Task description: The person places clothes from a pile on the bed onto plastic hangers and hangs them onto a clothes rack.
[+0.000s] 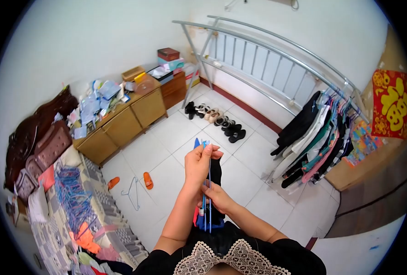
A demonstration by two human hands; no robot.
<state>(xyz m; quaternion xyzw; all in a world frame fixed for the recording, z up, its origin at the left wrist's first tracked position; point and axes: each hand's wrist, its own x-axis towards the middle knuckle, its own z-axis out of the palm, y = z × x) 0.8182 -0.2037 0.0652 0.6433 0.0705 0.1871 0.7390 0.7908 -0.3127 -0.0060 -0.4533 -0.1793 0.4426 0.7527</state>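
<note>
In front of my chest are blue clothes hangers [206, 211], seen nearly edge-on, with a black garment [217, 172] beside them. My left hand [197, 166] is the farther one, its fingers closed around the upper end of the hangers near the hooks. Nearer my body, my right hand [216, 198] is closed on the hangers and the black cloth, lower down. How the cloth sits on the hangers is partly hidden by my hands. A bit of red shows beside the hangers.
Clothes [311, 146] hang on a metal rack [267, 46] at the right. Several shoes [215, 117] line the floor. A loose hanger [132, 195] lies near orange slippers [148, 180]. On the bed [109, 206] is a heap of hangers [74, 195]. A cluttered cabinet [125, 123] stands left.
</note>
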